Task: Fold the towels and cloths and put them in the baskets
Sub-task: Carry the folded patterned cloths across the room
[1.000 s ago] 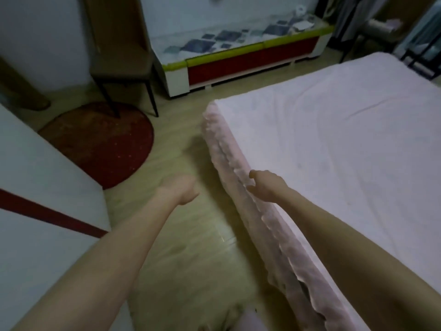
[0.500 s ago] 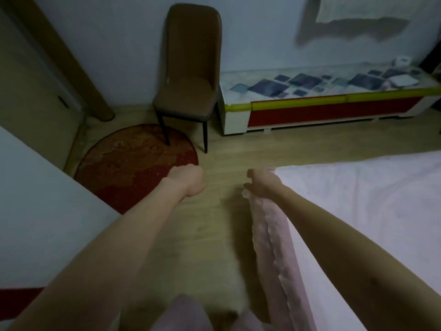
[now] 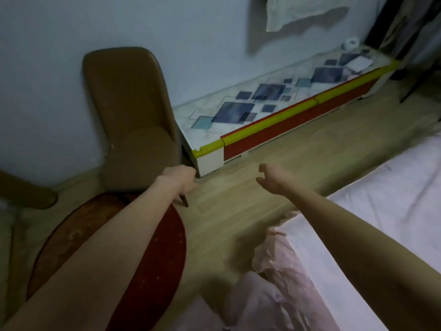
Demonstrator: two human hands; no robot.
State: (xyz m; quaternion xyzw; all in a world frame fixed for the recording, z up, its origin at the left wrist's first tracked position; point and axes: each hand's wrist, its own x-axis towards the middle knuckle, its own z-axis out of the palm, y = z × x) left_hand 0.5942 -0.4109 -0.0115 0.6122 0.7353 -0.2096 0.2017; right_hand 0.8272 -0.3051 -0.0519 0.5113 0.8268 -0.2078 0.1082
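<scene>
No basket is in view. A white cloth [image 3: 291, 13] hangs on the wall at the top right. Both my arms stretch forward over the wooden floor. My left hand [image 3: 183, 180] is seen from the back with its fingers curled under and nothing in it, just in front of the brown chair [image 3: 133, 130]. To its right, my right hand [image 3: 269, 179] hovers with thumb and fingers loosely apart, empty. It is clear of the bed [image 3: 393, 199], which has a pale pink sheet and fills the right side.
The bed's ruffled pink skirt [image 3: 281, 271] hangs at the lower right. A round red rug [image 3: 78, 235] lies under my left arm. A low cabinet [image 3: 262, 108] with a patterned top and yellow edge runs along the wall, with a white roll [image 3: 350, 44] at its far end.
My view has swung left and up, from the bed toward the chair and cabinet. My right hand has left the bed's edge and now hovers over the floor. The left hand stays curled.
</scene>
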